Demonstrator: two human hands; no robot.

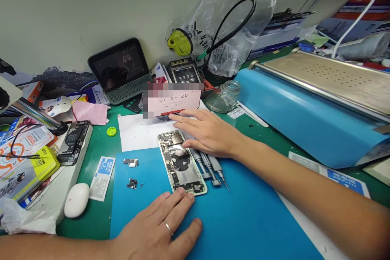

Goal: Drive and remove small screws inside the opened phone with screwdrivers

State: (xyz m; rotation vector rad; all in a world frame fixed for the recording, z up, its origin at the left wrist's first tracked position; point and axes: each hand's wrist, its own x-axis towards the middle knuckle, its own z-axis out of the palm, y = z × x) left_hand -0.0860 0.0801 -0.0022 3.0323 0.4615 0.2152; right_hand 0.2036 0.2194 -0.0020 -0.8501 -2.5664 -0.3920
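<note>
An opened smartphone point(186, 176) with bare circuit boards lies on the blue mat point(243, 219). My left hand point(161, 225) rests palm down, fingers extended, its fingertips at the phone's near edge. My right hand point(210, 132) is stretched above several screwdrivers point(215, 164) beside the phone, partly hiding their handles. Its fingers are straight and reach to the lower edge of a propped-up screen point(175, 103) showing a timer; whether they touch it I cannot tell. A small metal-shielded part point(131, 163) and a dark small part point(132, 184) lie left of the phone, with tiny pieces point(141, 185) alongside.
A blue machine with a perforated metal top point(323, 77) stands at the right. Behind are a glass jar point(227, 93) and a smart display point(122, 69). At left sit a white earbud case point(77, 200), another opened phone point(74, 142) and piled boxes point(30, 170).
</note>
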